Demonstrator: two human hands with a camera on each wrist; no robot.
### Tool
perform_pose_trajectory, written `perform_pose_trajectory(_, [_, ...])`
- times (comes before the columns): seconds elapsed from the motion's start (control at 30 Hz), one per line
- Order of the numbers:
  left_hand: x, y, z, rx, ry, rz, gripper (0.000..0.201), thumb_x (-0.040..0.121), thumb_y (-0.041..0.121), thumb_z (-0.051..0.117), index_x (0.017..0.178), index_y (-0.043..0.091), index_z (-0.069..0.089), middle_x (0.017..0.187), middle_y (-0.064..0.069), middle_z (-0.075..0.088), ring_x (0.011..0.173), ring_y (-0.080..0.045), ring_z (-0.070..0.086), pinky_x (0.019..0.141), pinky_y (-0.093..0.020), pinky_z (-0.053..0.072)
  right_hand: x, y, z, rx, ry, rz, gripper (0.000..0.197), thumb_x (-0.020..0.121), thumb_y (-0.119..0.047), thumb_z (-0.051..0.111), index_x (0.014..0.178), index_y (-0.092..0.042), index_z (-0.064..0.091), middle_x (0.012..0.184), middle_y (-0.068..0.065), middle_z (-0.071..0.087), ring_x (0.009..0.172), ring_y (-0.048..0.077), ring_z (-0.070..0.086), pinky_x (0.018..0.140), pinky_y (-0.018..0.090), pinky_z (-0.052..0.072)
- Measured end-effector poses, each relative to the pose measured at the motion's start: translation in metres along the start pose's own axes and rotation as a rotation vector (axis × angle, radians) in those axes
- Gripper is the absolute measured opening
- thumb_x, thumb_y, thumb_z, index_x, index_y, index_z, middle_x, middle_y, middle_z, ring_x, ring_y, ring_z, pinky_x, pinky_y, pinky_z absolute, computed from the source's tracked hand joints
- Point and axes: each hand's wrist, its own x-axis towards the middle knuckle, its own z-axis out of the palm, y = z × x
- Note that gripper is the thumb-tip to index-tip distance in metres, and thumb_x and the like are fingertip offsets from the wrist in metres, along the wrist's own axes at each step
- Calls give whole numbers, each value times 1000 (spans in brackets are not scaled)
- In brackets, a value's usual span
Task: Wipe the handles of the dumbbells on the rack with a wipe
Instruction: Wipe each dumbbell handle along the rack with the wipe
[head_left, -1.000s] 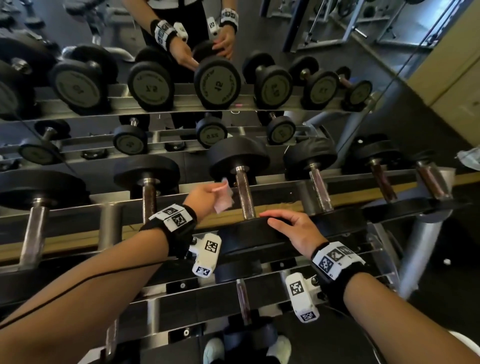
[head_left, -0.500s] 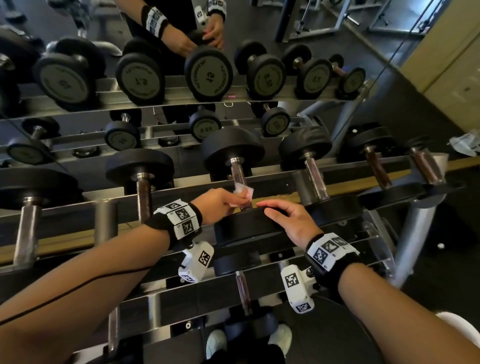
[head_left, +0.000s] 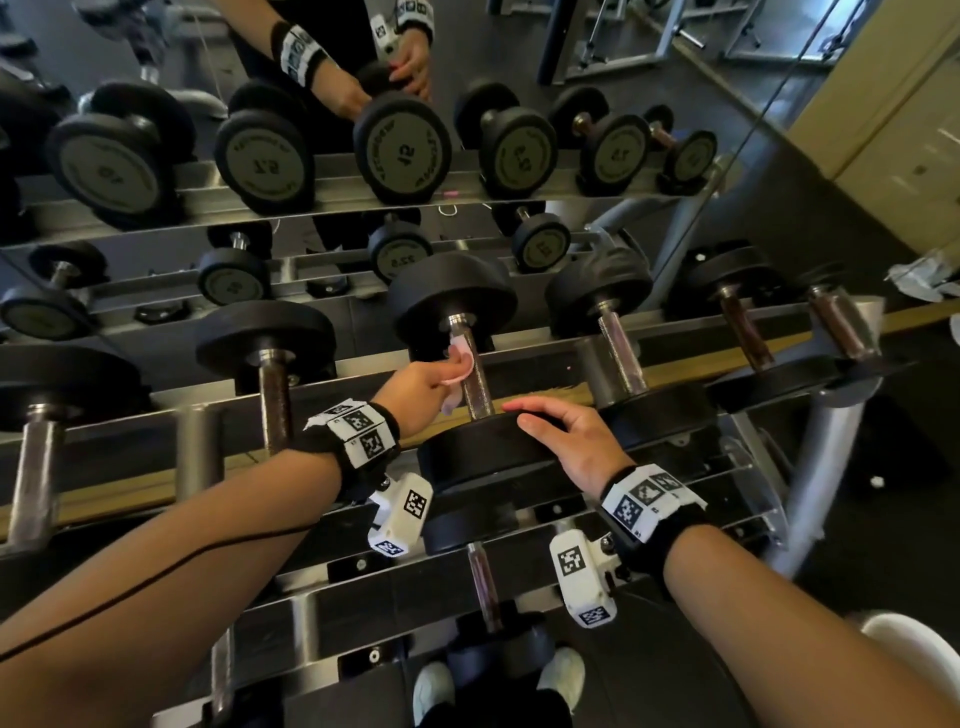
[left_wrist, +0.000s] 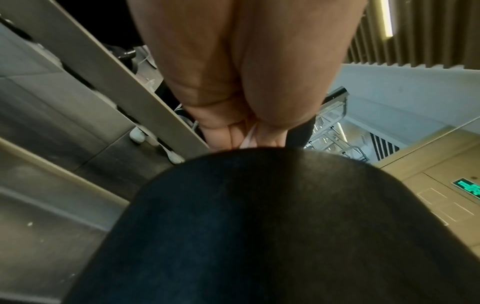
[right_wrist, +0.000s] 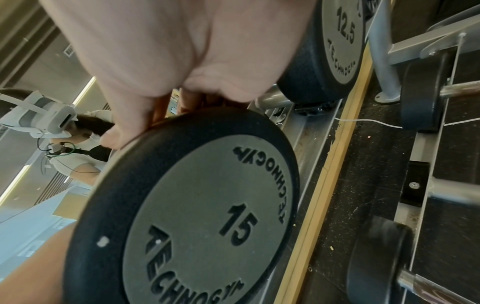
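Note:
On the rack's top tier lies a black 15 dumbbell (head_left: 478, 457) with a steel handle (head_left: 479, 392). My left hand (head_left: 452, 371) pinches a pale pink wipe (head_left: 465, 364) and presses it against the handle's left side, close to the far head (head_left: 452, 296). In the left wrist view the wipe (left_wrist: 248, 135) shows between the curled fingers (left_wrist: 228, 133), just above the dumbbell's dark near head (left_wrist: 259, 226). My right hand (head_left: 540, 423) rests flat on top of the near head, fingers spread. The right wrist view shows the thumb (right_wrist: 116, 137) on the rim of the 15 plate (right_wrist: 207, 205).
More dumbbells lie on the same tier: one to the left (head_left: 274, 400), a 12.5 (head_left: 618, 353) and two smaller ones to the right. A mirror (head_left: 395, 150) behind repeats the rack and my hands. Another dumbbell (head_left: 483, 582) sits on the lower tier. Crumpled plastic (head_left: 924, 275) lies far right.
My left hand has carried the wipe from left of the handle onto it and up toward the far head. The right hand has stayed on the near head.

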Motion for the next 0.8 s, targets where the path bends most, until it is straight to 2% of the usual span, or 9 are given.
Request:
perform_pose_trajectory(0.1, [-11, -5, 3, -30, -88, -16, 38, 101, 9, 50, 137, 19, 59, 130, 16, 54, 112, -4, 52, 109, -31, 39, -1, 2, 1, -4, 20, -7, 22, 95, -21, 63, 105, -37, 74, 115, -11, 71, 115, 4, 61, 93, 17, 48])
perform_pose_trajectory(0.2, [-27, -3, 0, -495, -246, -177, 34, 94, 25, 60, 126, 15, 67, 114, 2, 71, 101, -11, 67, 90, -23, 50, -2, 1, 3, -18, 25, -18, 24, 96, -21, 62, 103, -41, 73, 113, -12, 71, 112, 5, 62, 95, 23, 49])
perform_pose_trajectory(0.27, [-31, -5, -6, -776, -152, -258, 37, 93, 22, 58, 125, 6, 64, 107, -7, 72, 95, -19, 68, 78, -26, 56, -3, 1, 3, -14, 14, -9, 26, 96, -21, 62, 101, -44, 73, 111, -13, 70, 109, 5, 63, 94, 26, 51])
perform_pose_trajectory(0.33, [-28, -12, -11, -850, 71, -331, 35, 102, 15, 46, 133, 4, 58, 115, -16, 68, 105, -32, 65, 85, -37, 55, -3, 0, 2, -31, 11, -12, 27, 96, -22, 61, 101, -45, 73, 112, -12, 70, 111, 6, 63, 97, 29, 51])
perform_pose_trajectory(0.4, [-22, -18, -13, -937, 175, -379, 36, 105, 13, 39, 138, 4, 53, 128, -22, 62, 113, -36, 60, 92, -39, 51, -2, 1, 1, -30, 4, -16, 27, 96, -22, 61, 102, -46, 73, 113, -12, 70, 112, 7, 62, 98, 31, 51])
perform_pose_trajectory(0.57, [-4, -1, 1, -1083, 184, -400, 38, 103, 2, 39, 138, 2, 51, 118, -21, 64, 98, -30, 63, 87, -36, 53, -1, 2, -1, -21, -18, -2, 26, 97, -23, 60, 104, -46, 72, 113, -13, 70, 110, 9, 64, 97, 35, 52])
perform_pose_trajectory(0.63, [0, 6, 9, -1106, 145, -412, 34, 103, 7, 44, 135, 2, 56, 122, -24, 63, 105, -34, 62, 95, -42, 51, -1, 2, -1, -8, -18, 8, 26, 97, -22, 60, 104, -43, 73, 112, -12, 70, 108, 8, 65, 91, 29, 54])
perform_pose_trajectory(0.7, [-1, 7, 14, -1070, 96, -401, 31, 102, 14, 49, 127, 1, 61, 119, -24, 62, 99, -29, 63, 95, -42, 51, -1, 2, 0, 28, -8, 4, 26, 97, -18, 60, 104, -39, 74, 110, -11, 71, 105, 6, 66, 85, 21, 54])
perform_pose_trajectory(0.8, [-10, 3, 14, -1089, 30, -388, 30, 100, 10, 52, 125, -2, 62, 124, -29, 61, 107, -32, 61, 103, -46, 49, -2, 1, 3, 42, 10, -15, 27, 97, -15, 60, 103, -37, 73, 109, -14, 71, 104, 4, 66, 84, 18, 52])
